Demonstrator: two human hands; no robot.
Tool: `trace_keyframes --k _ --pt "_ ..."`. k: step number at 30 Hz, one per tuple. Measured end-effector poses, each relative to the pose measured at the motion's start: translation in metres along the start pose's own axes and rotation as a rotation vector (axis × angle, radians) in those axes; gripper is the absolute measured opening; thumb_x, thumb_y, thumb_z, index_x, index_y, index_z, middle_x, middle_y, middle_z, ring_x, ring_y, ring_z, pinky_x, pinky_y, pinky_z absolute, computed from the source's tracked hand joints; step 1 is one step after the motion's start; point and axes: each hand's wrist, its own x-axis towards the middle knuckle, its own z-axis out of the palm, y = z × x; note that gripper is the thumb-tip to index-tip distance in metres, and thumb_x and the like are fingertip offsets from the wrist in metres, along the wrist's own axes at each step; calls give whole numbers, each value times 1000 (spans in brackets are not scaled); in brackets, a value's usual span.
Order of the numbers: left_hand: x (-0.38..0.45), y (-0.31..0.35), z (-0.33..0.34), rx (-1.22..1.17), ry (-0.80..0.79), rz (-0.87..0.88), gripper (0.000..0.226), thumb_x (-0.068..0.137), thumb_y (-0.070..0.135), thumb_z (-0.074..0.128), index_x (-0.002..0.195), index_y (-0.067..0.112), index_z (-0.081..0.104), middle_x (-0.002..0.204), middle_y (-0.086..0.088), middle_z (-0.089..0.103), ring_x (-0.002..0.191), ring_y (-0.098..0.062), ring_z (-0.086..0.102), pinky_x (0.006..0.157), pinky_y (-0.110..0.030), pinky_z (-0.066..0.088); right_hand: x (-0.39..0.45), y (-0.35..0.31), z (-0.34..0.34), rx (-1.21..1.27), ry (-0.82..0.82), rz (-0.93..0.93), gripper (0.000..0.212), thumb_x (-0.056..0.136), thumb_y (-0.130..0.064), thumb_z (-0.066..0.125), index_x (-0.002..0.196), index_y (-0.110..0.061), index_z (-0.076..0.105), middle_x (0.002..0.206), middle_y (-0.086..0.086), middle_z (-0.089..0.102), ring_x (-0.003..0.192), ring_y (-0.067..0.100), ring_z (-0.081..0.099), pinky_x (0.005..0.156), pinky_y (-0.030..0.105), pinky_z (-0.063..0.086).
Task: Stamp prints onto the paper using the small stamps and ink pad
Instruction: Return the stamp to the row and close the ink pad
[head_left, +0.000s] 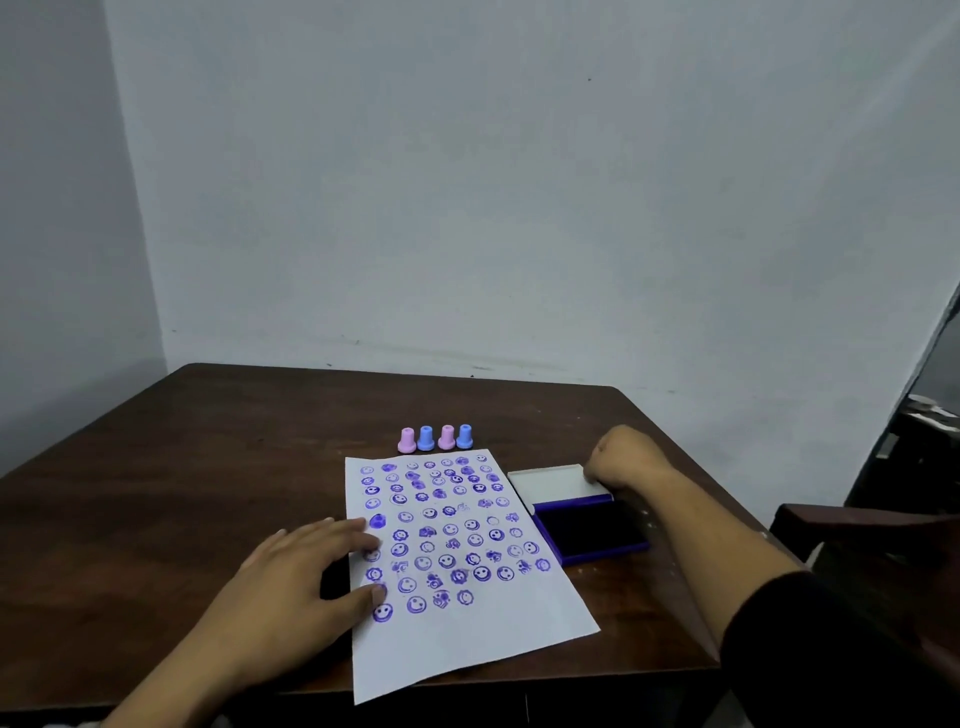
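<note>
White lid (553, 483) in rt hand (626, 460).

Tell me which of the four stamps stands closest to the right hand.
The blue stamp at the row's right end; the other blue stamp and both pink ones stand farther left of the right hand.

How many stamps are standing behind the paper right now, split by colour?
Pink stamps: 2, the first and third from the left in the row.
Blue stamps: 2, the second and fourth from the left.
Total: 4 stamps, all upright on the table, none in either hand.
</note>
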Motion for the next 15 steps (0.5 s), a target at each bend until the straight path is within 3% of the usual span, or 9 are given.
trace_keyframes --k 2,5,10,12,15 --pt "0 0 0 -4 5 -1 44 74 80 50 116 66 48 143 41 33 141 9 25 121 -33 15 0 1 -3 69 19 -8 7 80 -14 74 80 -10 80 82 9 80 79 27 76 77 35 64" --pt "-1 0 -1 -5 0 0 42 74 81 49 114 68 46 138 45 29 141 10 24 121 -34 15 -3 9 -5 213 66 -26 9 82 -10 71 78 -11 79 74 10 79 68 26 72 70 37 62" --pt "0 0 0 0 6 -8 47 76 79 50 120 64 48 147 38 34 141 10 24 122 -34 15 -10 33 -1 468 118 -55 21 90 -7 72 99 -26 73 74 5 76 59 22 68 53 30 55" --pt "0 0 0 4 -1 -10 45 76 80 50 119 65 47 148 38 35 142 9 24 122 -34 16 -16 43 2 600 116 -73 27 93 -4 72 108 -26 73 77 6 75 58 22 63 53 31 53" --pt "1 -1 1 1 -7 -10 42 75 81 49 114 68 45 147 38 33 142 8 24 121 -34 16 -29 56 4 670 127 -131 35 95 -5 74 118 -31 72 92 1 78 65 23 69 58 35 59"
